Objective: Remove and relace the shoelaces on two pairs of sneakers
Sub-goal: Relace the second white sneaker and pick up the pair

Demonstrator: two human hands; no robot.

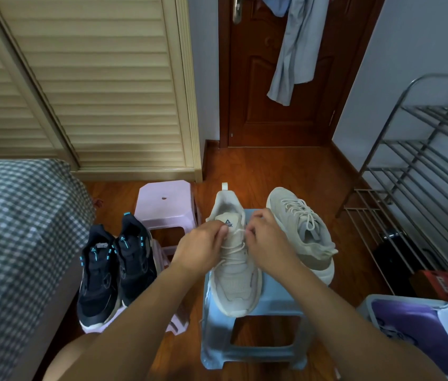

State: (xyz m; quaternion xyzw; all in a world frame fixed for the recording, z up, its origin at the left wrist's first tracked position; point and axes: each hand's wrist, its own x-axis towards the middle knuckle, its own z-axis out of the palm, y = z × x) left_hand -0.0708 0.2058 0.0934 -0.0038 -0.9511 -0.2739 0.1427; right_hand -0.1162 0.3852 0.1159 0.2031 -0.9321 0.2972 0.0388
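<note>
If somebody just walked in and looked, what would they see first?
First, two hands in the middle: the left hand and right hand pinch the lace of a beige sneaker on a blue stool. Its partner shoe sits just to the right on the same stool. To the left, a pair of black sneakers rests on a pink stool.

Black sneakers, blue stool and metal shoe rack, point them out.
black sneakers (99,273), head view, upper of the left one.
blue stool (277,301), head view, bare seat edge.
metal shoe rack (420,171), head view, shelf bars.
</note>
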